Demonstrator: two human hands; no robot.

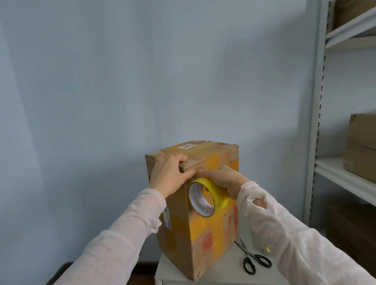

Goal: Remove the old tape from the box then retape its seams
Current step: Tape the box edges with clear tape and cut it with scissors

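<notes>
A brown cardboard box (207, 237) with yellow tape patches and red marks stands upright on a small white cabinet (217, 284). My left hand (170, 174) grips the box's near top corner, fingers curled over the edge. My right hand (224, 178) holds a yellow tape roll (207, 196) against the box's upper front face, just below the top edge. Its forefinger reaches toward my left thumb along that edge. A white label (186, 146) lies on the box top.
Black scissors (252, 259) lie on the cabinet top to the right of the box. A white metal shelf unit (347, 173) with brown cartons (371, 146) stands at the right. A plain pale wall is behind.
</notes>
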